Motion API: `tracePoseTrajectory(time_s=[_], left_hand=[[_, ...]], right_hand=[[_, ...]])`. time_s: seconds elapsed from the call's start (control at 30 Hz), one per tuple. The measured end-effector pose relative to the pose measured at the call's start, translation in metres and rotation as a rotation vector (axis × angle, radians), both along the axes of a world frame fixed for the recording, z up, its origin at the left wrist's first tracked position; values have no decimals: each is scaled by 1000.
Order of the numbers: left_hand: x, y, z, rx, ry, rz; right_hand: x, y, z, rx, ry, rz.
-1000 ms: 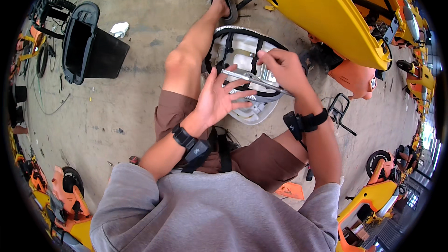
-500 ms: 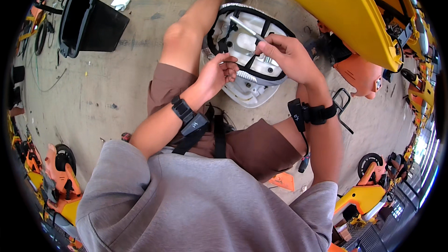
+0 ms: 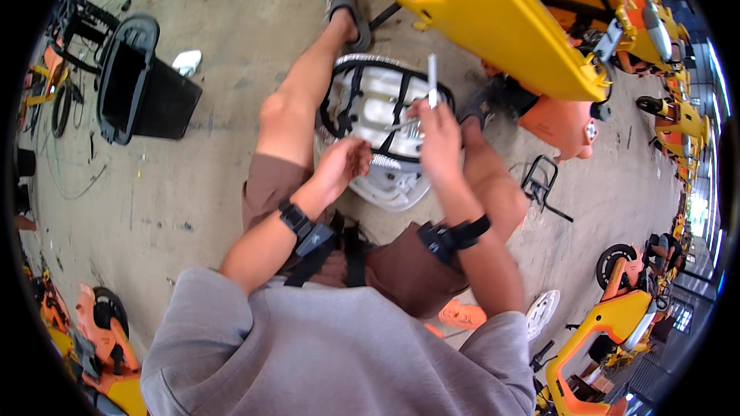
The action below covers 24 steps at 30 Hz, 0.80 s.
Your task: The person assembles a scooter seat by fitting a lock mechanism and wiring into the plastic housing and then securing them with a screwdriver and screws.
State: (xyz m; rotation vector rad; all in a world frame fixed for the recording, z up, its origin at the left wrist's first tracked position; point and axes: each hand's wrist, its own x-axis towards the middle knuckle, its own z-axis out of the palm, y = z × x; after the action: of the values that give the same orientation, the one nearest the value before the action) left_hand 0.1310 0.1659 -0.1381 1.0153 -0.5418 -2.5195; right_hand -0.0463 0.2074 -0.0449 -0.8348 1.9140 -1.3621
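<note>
An upturned two-wheeler seat [image 3: 378,114], with a white shell and black ribs and rim, lies on the floor between my legs. My right hand [image 3: 441,139] is closed round a silver bar-shaped tool [image 3: 432,81] above the seat's right side. One pale bar of it points away from me; a thinner rod reaches left from the fingers. Motion blurs this hand. At the seat's near left edge is my left hand [image 3: 341,168], its fingers curled in; whether anything small is in them is hidden.
A yellow body panel [image 3: 493,27] overhangs the far right, with an orange part [image 3: 551,127] below it. A black bin-like box [image 3: 158,92] lies at the left. Right of my leg is a black metal frame [image 3: 541,181]. Yellow and orange two-wheelers [image 3: 605,339] stand around.
My view has shifted, so the seat appears lower and further left. The tool in my right hand has swung from pointing left to pointing away from me. My left hand's fingers have curled in more.
</note>
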Motion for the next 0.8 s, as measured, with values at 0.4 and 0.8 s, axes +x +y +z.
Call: tracePoseTrajectory(time_s=[0.4, 0.8], left_hand=[[-23, -11, 73, -1013, 1, -173], [-36, -19, 88, -1050, 22, -293]], right_hand=[[19, -30, -2, 29, -278, 289], [-8, -11, 14, -184, -122, -7]])
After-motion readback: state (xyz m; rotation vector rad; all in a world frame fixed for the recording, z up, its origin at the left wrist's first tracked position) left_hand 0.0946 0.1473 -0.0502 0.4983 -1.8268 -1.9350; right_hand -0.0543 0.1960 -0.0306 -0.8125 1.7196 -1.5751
